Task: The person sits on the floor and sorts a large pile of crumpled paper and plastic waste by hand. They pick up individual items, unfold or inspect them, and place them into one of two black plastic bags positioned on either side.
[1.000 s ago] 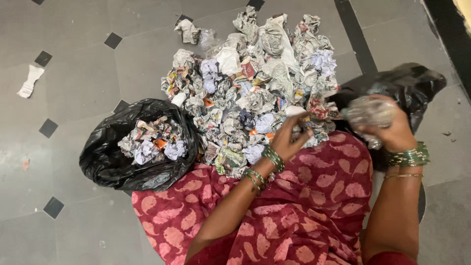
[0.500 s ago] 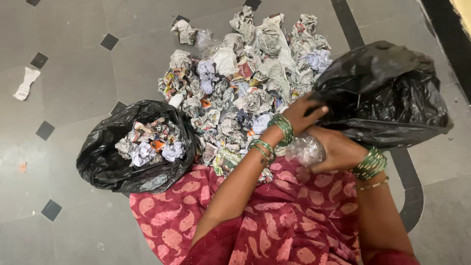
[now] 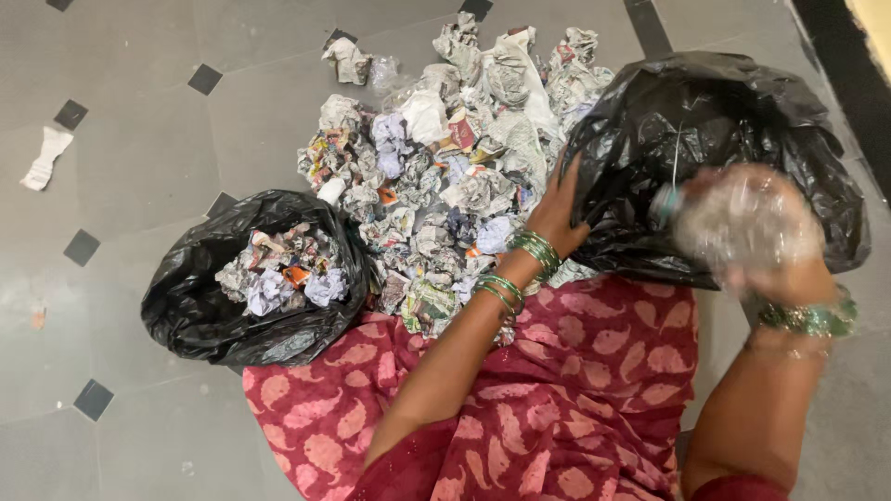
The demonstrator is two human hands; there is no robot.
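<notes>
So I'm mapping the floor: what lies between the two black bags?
In the head view, a heap of crumpled paper fills the floor between the paper-filled bag and the other bag; the left hand grips that bag's edge.

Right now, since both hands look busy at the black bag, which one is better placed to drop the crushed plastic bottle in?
Right hand: it holds the crushed plastic bottle over the black bag; left hand grips its rim.

Under you spreads a grey tiled floor with small black inset squares. On it lie a heap of crumpled paper, a filled black bag and a lone white scrap.
</notes>
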